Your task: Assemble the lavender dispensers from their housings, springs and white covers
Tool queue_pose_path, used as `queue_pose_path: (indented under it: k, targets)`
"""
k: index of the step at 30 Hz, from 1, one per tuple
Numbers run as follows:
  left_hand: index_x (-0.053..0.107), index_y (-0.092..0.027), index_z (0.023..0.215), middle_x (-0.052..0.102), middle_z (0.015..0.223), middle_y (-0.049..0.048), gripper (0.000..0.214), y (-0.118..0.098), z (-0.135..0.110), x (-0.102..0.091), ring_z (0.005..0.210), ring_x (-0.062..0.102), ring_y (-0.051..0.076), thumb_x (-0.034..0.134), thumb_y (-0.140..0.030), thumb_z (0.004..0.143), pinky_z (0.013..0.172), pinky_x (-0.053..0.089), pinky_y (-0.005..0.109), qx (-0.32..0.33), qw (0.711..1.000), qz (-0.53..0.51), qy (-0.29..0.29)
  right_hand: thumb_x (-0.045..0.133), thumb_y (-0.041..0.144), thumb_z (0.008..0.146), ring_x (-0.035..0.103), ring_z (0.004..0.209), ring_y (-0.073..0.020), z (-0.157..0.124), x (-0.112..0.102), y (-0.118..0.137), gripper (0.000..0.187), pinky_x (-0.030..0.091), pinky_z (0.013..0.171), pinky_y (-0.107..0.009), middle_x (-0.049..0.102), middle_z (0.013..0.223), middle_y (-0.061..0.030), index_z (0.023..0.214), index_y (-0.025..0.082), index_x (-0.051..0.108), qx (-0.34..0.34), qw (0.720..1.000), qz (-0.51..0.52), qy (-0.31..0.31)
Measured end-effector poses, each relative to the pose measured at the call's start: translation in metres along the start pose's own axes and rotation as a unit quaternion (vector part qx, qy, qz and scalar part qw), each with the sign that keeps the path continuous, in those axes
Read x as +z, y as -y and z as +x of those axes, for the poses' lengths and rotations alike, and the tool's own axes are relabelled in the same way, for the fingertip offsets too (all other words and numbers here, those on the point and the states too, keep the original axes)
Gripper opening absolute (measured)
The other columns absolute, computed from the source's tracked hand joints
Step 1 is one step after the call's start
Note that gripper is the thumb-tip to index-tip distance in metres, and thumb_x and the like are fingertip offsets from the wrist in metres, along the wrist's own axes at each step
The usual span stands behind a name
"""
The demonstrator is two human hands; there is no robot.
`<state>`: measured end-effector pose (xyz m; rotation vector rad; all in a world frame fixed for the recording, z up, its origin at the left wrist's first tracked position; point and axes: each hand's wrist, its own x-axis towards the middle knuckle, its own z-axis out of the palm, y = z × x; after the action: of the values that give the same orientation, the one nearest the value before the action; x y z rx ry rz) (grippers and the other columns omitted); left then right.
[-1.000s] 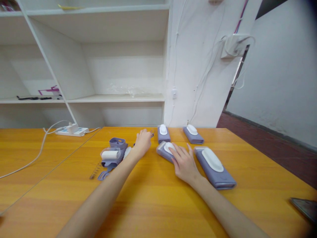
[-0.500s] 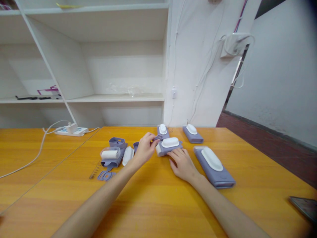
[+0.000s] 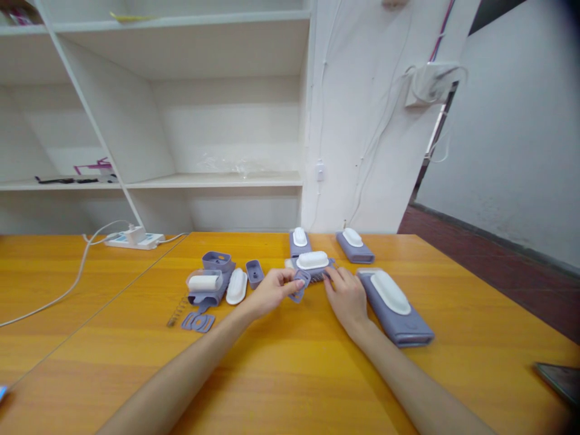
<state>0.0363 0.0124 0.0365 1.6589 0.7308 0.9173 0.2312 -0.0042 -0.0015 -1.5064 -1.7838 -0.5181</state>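
My left hand [image 3: 275, 291] pinches a flat purple plastic piece with cut-outs [image 3: 299, 285], held just above the table. Close by, my right hand [image 3: 348, 296] has its fingertips closed on one end of what looks like a thin coil spring [image 3: 318, 278], which reaches toward the purple piece. Directly behind both hands lies a purple case with a white oval part [image 3: 312, 261] on top, its front partly hidden. To my left, a similar flat purple piece [image 3: 198, 322] and another spring [image 3: 177, 312] rest on the wood.
Left of my hands are a purple case with a clear end [image 3: 206, 283], a white oval part [image 3: 237, 286] and a small purple box [image 3: 254, 273]. More purple cases [image 3: 394, 305] stand right and behind. A power strip [image 3: 136, 240] and a phone-like dark object [image 3: 559, 379] lie farther out.
My left hand has drawn the flat purple piece toward me, away from the case. My right hand has shifted slightly right, and the spring now shows between the hands.
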Motion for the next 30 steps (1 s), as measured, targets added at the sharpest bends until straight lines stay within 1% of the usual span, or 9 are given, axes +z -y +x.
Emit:
queue_pose_path:
  k: [4, 7, 10, 12, 14, 16, 19, 22, 30]
  targets:
    - [0.054, -0.016, 0.088, 0.058, 0.081, 0.0039, 0.04, 0.007, 0.004, 0.012, 0.067, 0.054, 0.011, 0.051, -0.055, 0.077, 0.054, 0.04, 0.021, -0.007, 0.993, -0.106, -0.06, 0.049, 0.026, 0.084, 0.053, 0.082, -0.0198, 0.001, 0.0, -0.003, 0.014, 0.042, 0.069, -0.031, 0.053, 0.097, -0.0091, 0.085, 0.019, 0.061, 0.076, 0.995, 0.055, -0.045]
    - [0.051, -0.017, 0.087, 0.057, 0.078, 0.0025, 0.036, 0.014, 0.008, 0.022, 0.066, 0.053, 0.011, 0.046, -0.051, 0.082, 0.053, 0.039, 0.02, 0.029, 0.993, -0.051, -0.101, 0.051, 0.03, 0.082, 0.054, 0.091, -0.0223, 0.003, 0.002, -0.006, 0.013, 0.044, 0.072, -0.033, 0.051, 0.11, -0.012, 0.079, 0.019, 0.057, 0.12, 0.983, 0.119, -0.075]
    - [0.049, -0.017, 0.081, 0.054, 0.07, -0.0003, 0.031, 0.024, 0.008, 0.028, 0.062, 0.049, 0.01, 0.041, -0.047, 0.086, 0.055, 0.038, 0.02, 0.052, 0.985, 0.022, -0.164, 0.052, 0.035, 0.081, 0.057, 0.083, -0.0222, 0.005, 0.007, -0.012, 0.017, 0.045, 0.07, -0.034, 0.061, 0.09, -0.0096, 0.08, 0.018, 0.054, 0.178, 0.962, 0.194, -0.07]
    - [0.049, -0.018, 0.081, 0.054, 0.069, -0.0007, 0.03, 0.03, 0.007, 0.03, 0.061, 0.049, 0.01, 0.039, -0.046, 0.087, 0.056, 0.039, 0.021, 0.042, 0.985, 0.047, -0.16, 0.052, 0.039, 0.08, 0.059, 0.074, -0.021, 0.005, 0.012, -0.016, 0.024, 0.046, 0.067, -0.033, 0.063, 0.08, -0.0073, 0.09, 0.017, 0.055, 0.225, 0.942, 0.242, -0.065]
    - [0.049, -0.018, 0.083, 0.056, 0.072, 0.0004, 0.03, 0.035, 0.005, 0.03, 0.063, 0.051, 0.011, 0.039, -0.045, 0.087, 0.057, 0.039, 0.021, 0.032, 0.987, 0.064, -0.144, 0.053, 0.039, 0.079, 0.06, 0.073, -0.0206, 0.005, 0.016, -0.019, 0.037, 0.046, 0.069, -0.033, 0.065, 0.079, -0.0069, 0.106, 0.014, 0.053, 0.253, 0.925, 0.278, -0.055]
    - [0.051, -0.018, 0.085, 0.058, 0.077, 0.0017, 0.029, 0.038, 0.005, 0.03, 0.066, 0.053, 0.011, 0.039, -0.044, 0.087, 0.057, 0.039, 0.021, 0.028, 0.986, 0.078, -0.143, 0.054, 0.038, 0.078, 0.061, 0.075, -0.021, 0.006, 0.019, -0.021, 0.043, 0.046, 0.072, -0.035, 0.065, 0.08, -0.007, 0.113, 0.013, 0.052, 0.256, 0.921, 0.292, -0.036]
    - [0.052, -0.017, 0.088, 0.059, 0.08, 0.0021, 0.03, 0.039, 0.006, 0.029, 0.068, 0.054, 0.012, 0.039, -0.043, 0.088, 0.058, 0.039, 0.021, 0.024, 0.982, 0.091, -0.161, 0.054, 0.039, 0.077, 0.059, 0.079, -0.0215, 0.007, 0.021, -0.024, 0.031, 0.045, 0.075, -0.035, 0.065, 0.083, -0.0081, 0.094, 0.015, 0.063, 0.223, 0.933, 0.282, -0.017]
    - [0.052, -0.017, 0.086, 0.059, 0.078, 0.0016, 0.029, 0.038, 0.005, 0.029, 0.07, 0.054, 0.012, 0.039, -0.042, 0.088, 0.061, 0.039, 0.022, 0.034, 0.977, 0.106, -0.183, 0.056, 0.043, 0.077, 0.058, 0.081, -0.0215, 0.008, 0.021, -0.025, 0.028, 0.045, 0.076, -0.034, 0.064, 0.083, -0.0085, 0.079, 0.016, 0.066, 0.191, 0.94, 0.283, -0.023]
    - [0.053, -0.016, 0.083, 0.059, 0.075, 0.0015, 0.028, 0.036, 0.0, 0.027, 0.069, 0.055, 0.013, 0.04, -0.041, 0.087, 0.061, 0.04, 0.021, 0.048, 0.961, 0.12, -0.246, 0.057, 0.046, 0.077, 0.059, 0.078, -0.0197, 0.008, 0.015, -0.019, 0.03, 0.047, 0.073, -0.033, 0.063, 0.082, -0.0069, 0.078, 0.017, 0.066, 0.184, 0.92, 0.347, -0.005]
